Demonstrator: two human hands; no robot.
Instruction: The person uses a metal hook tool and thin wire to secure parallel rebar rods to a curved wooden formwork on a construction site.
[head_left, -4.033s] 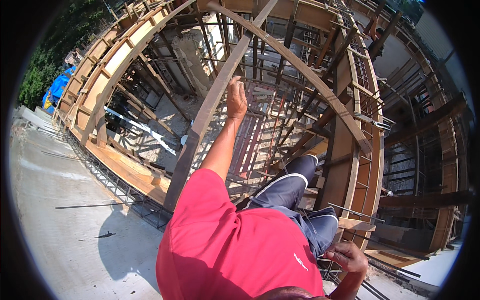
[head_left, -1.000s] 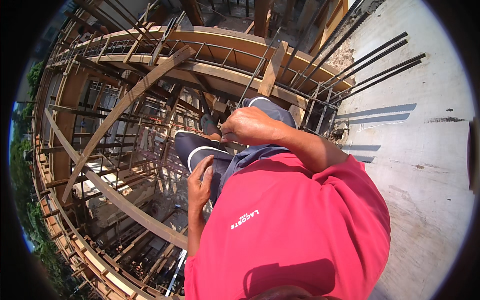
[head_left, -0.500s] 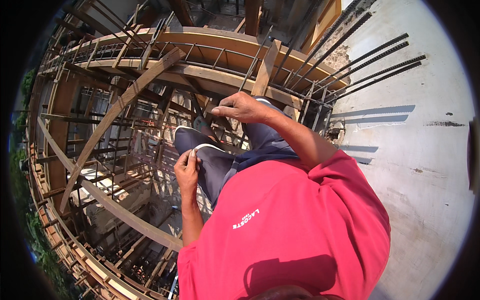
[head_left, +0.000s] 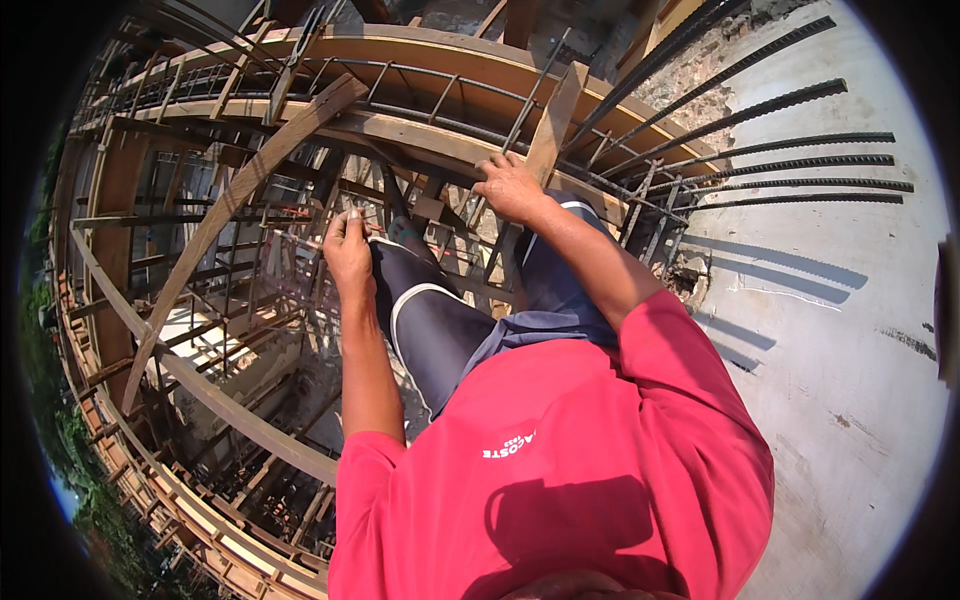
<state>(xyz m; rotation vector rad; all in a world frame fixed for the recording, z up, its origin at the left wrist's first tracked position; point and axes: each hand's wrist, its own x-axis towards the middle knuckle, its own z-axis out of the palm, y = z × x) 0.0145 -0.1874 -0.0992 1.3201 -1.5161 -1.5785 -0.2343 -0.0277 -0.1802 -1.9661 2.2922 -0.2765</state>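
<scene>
**Wooden crosspiece point(head_left: 557, 118) lying just beyond our right hand point(head_left: 512, 190)**

We are having the crosspiece at the right hand, the nearer one; its long axis is running away from the wrist and slightly rightward, bridging the formwork beam point(head_left: 408, 130). That hand is resting with loosely curled fingers at the beam's near board, beside the crosspiece's near end; we cannot tell whether it is gripping or touching either. Our left hand point(head_left: 348, 248) is hanging well apart from it, thumb and fingertips drawn together; we cannot tell whether anything thin is sitting between them.

Beyond the right hand, the beam is carrying a reinforcing cage. To that hand's right, ribbed steel bars point(head_left: 800, 162) are jutting over a pale concrete slab point(head_left: 840, 330). Left of our left hand, a diagonal plank point(head_left: 225, 215) is crossing a second plank point(head_left: 240, 411), with scaffolding and rubble lying below.
</scene>
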